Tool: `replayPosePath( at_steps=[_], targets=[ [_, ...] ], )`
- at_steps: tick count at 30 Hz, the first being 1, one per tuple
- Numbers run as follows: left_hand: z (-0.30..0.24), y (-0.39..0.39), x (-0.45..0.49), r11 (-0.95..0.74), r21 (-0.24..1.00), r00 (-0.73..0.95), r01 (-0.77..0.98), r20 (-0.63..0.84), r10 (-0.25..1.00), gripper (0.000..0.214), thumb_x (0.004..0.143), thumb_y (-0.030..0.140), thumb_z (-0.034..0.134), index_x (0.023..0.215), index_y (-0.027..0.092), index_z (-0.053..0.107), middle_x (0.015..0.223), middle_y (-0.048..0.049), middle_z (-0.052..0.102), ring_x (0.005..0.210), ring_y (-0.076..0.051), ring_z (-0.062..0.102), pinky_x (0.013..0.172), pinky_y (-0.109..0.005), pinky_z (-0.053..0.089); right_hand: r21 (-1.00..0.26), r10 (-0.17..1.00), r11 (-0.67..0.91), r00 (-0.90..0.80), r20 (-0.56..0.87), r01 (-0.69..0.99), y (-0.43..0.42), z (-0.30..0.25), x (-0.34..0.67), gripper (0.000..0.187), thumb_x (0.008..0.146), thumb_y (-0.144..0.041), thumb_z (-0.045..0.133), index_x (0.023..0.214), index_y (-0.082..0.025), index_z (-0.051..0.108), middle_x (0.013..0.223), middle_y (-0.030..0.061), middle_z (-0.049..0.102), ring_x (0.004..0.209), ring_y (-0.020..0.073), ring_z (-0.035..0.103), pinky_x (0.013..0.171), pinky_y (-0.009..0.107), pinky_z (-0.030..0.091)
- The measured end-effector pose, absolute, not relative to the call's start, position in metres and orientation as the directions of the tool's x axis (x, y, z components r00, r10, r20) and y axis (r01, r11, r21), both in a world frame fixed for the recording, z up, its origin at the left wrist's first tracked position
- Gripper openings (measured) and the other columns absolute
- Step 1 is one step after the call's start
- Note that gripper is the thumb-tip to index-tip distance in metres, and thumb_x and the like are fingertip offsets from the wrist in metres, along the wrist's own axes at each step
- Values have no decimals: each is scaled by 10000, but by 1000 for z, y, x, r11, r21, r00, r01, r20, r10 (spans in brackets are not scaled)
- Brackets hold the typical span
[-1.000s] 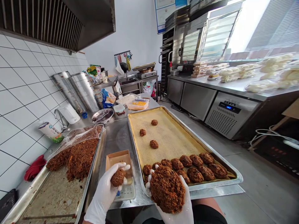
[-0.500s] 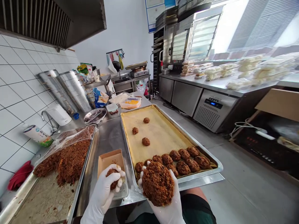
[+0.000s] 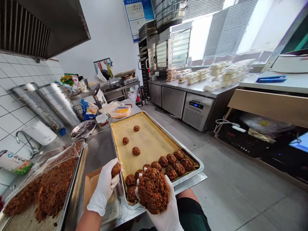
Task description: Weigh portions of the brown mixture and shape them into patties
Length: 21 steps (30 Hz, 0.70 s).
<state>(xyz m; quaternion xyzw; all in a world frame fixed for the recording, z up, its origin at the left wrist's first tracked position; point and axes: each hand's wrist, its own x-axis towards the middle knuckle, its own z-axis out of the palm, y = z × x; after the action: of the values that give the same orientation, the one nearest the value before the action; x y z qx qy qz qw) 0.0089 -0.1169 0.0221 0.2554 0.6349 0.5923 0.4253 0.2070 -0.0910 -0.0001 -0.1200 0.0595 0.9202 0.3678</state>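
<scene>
My left hand (image 3: 108, 183), in a white glove, is closed around a small brown meatball (image 3: 115, 169) beside the left rim of the baking tray (image 3: 166, 124). In my gloved right hand (image 3: 166, 205) sits a large lump of brown ground mixture (image 3: 154, 191), held over the tray's near edge. Yellow paper lines the tray. Several balls (image 3: 171, 172) are packed along its near end, and three more (image 3: 136, 150) lie apart farther up. Below my left hand are a cardboard box (image 3: 90, 184) and a plastic container (image 3: 112, 208), both partly hidden.
At left, a metal tray (image 3: 69, 189) holds a heap of brown mixture (image 3: 53, 186) partly under plastic film. Behind stand a dark bowl (image 3: 84, 129), a small lidded box (image 3: 102, 119) and a tub with yellow pieces (image 3: 120, 111). Across the aisle, packed clear boxes (image 3: 192, 77) stand on a steel counter.
My left hand has lifted the meatball from above the cardboard box up to the tray's left rim. The right hand still holds its lump. The camera view has turned right.
</scene>
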Motion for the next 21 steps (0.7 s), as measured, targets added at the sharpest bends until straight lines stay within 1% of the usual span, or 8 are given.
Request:
replayPosePath(
  at_steps=[2,4,6,9,11,14,18,21],
  targets=[
    [18,-98,8,173,980,-541,-101,-200,817,412,841,567,638,726,175,591,555,10,589,336,-52,312,344,-186,181,32,659,-729,-714,-236,-684,-89,1,209,463,891,-554,579,1186,-224,715,1137,110,786,1148,318,682,1016,592,479],
    [19,-81,8,153,988,-571,-7,-130,811,346,779,491,748,683,187,612,574,-10,617,455,-125,514,416,-206,334,37,655,-738,-727,-205,-674,-89,1,211,489,900,-566,563,1216,-217,698,1197,129,765,1198,322,658,1030,598,466],
    [28,-73,10,108,992,-595,71,-45,802,230,715,373,831,802,203,703,849,-67,736,835,-229,680,628,-244,484,40,661,-733,-724,-196,-679,-89,0,212,539,896,-594,551,1247,-205,679,1255,151,740,1235,322,638,1043,589,459],
    [48,-83,26,32,985,-589,170,75,805,343,718,274,838,1049,242,752,1296,-89,670,1324,-299,505,967,-303,462,18,667,-729,-716,-204,-684,-90,0,211,598,873,-636,556,1269,-201,664,1273,158,731,1223,328,647,1025,596,473],
    [60,-101,44,-24,977,-486,212,127,865,322,753,238,810,1073,226,772,1282,-111,674,1323,-324,500,1071,-329,398,-39,665,-736,-710,-233,-676,-91,3,208,590,868,-623,583,1273,-203,664,1221,145,757,1177,332,674,1007,599,492],
    [67,-124,75,-107,989,-302,97,132,944,345,725,152,818,1068,184,796,1211,-151,692,1240,-351,542,1107,-326,353,-189,743,-656,-579,-337,-731,-90,12,197,482,848,-528,680,1202,-202,714,1071,100,810,1093,299,719,1027,506,518],
    [57,-135,90,-66,985,-374,159,122,919,242,769,225,797,1011,234,788,1065,-136,678,1092,-359,548,1053,-368,361,-366,829,-552,-446,-336,-749,-91,9,182,459,719,-325,837,1165,-285,736,977,13,828,1081,288,728,1021,446,550],
    [50,-141,87,-14,957,-453,289,150,879,119,852,312,719,965,285,747,1006,-119,644,1029,-355,539,1019,-401,370,-345,839,-533,-432,-330,-772,-100,-9,177,493,729,-332,825,1209,-297,717,1036,5,820,1158,308,696,1016,462,564]
  ],
)
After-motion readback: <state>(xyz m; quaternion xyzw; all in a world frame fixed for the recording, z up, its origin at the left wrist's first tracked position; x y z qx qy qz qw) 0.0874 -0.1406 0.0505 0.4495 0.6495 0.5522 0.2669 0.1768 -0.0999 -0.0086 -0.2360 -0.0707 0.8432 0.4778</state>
